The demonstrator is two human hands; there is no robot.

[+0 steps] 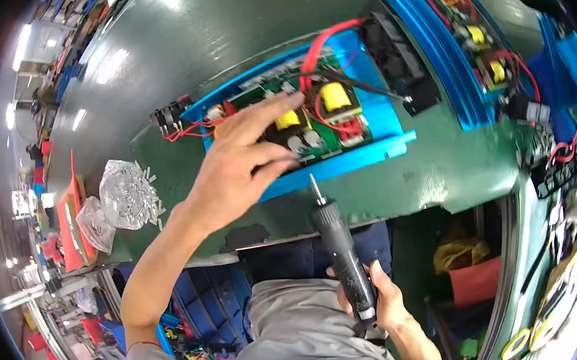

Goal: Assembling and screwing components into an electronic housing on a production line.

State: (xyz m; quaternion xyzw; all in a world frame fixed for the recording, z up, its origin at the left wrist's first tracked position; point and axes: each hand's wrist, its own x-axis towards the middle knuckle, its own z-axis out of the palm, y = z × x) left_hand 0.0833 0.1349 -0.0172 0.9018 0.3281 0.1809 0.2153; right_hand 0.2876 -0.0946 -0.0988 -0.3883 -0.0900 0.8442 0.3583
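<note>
A blue metal housing [375, 152] lies on the green bench, and inside it sits a green circuit board [329, 140] with yellow-wrapped transformers [335, 97]. My left hand [234, 150] reaches over the board with its fingers spread, the fingertips by the transformers and capacitors. Whether they touch the parts I cannot tell. Down at the bench's front edge, my right hand [381, 292] grips a black electric screwdriver [342, 254] near its lower end. Its bit points up toward the housing's near edge, apart from it. A thick red cable [315, 51] and a black lead arch over the board.
At the left lies a clear plastic bag [125, 194] with small pale pieces spilling out. A black end panel [394, 54] adjoins the housing's right end. Farther right stands another blue housing [438, 50] with electronics. Tools and cables crowd the right rim.
</note>
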